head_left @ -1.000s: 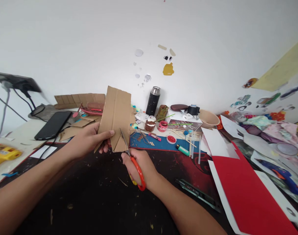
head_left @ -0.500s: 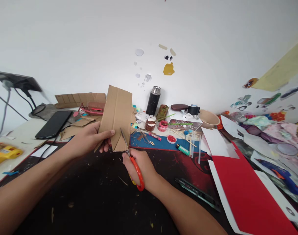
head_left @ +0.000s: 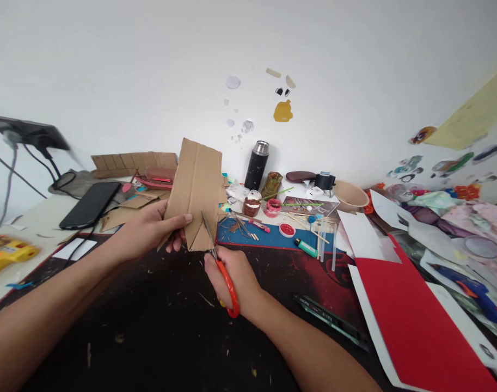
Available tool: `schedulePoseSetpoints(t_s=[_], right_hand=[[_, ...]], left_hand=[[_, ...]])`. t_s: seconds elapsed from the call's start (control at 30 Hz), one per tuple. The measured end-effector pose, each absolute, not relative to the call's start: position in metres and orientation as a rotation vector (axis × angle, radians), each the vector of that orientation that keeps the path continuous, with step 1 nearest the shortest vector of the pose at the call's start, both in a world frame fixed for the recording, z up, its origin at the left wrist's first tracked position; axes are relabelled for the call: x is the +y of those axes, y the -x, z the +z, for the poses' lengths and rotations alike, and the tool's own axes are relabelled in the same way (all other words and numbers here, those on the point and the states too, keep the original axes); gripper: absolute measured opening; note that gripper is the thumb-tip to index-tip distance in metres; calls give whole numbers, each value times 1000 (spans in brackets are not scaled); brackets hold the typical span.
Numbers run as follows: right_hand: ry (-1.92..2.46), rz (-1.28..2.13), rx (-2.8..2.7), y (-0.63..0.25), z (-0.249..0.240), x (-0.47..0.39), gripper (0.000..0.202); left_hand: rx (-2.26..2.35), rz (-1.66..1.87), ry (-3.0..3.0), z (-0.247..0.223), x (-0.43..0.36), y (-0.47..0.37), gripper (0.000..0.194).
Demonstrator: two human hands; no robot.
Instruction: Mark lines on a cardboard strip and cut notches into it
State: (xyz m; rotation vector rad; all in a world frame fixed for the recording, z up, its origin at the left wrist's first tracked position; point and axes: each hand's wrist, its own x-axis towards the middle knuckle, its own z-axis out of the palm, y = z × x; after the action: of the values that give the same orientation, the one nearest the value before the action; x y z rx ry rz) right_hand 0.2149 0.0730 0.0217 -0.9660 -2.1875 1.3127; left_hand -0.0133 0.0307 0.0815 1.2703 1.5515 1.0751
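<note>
My left hand (head_left: 160, 227) grips a tall piece of brown cardboard (head_left: 198, 179) by its lower left side, thumb on the front face and fingers behind. Closed round the red handle of a pair of scissors (head_left: 228, 283) is my right hand (head_left: 238, 275). The blades point up and to the left and lie over the lower right part of the cardboard, their tip near its middle. Slanting lines, creases or cuts, show on the cardboard beside the blades. The cardboard stands upright, tilted slightly, above the dark mat (head_left: 166, 321).
Behind are a black flask (head_left: 257, 166), paint jars (head_left: 272, 207) and a green lighter (head_left: 306, 248). A cutter (head_left: 332, 321) lies right of my hand, beside a red sheet (head_left: 419, 316). At left are a phone (head_left: 90, 206) and a yellow tool (head_left: 11, 256).
The view has shifted very slightly. Both hands, the cardboard and the scissors keep nearly the same position.
</note>
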Motion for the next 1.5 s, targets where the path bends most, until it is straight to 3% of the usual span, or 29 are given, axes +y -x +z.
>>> schedulePoseSetpoints(t_s=[0.2, 0.47, 0.97, 1.17, 1.5], right_hand=[[971, 1559, -2118, -218, 18, 75, 31], [780, 1472, -2262, -227, 37, 84, 30], [827, 1758, -2058, -225, 32, 85, 47], [779, 1677, -2098, -225, 30, 87, 34], [836, 1649, -2110, -226, 29, 86, 43]], left_hand=[[1569, 1077, -1257, 83, 30, 13, 60], [1588, 1084, -1263, 86, 28, 15, 60], [1570, 1040, -1309, 90, 23, 12, 54], [1560, 1041, -1323, 92, 21, 8, 54], [1525, 1029, -1284, 84, 27, 12, 56]])
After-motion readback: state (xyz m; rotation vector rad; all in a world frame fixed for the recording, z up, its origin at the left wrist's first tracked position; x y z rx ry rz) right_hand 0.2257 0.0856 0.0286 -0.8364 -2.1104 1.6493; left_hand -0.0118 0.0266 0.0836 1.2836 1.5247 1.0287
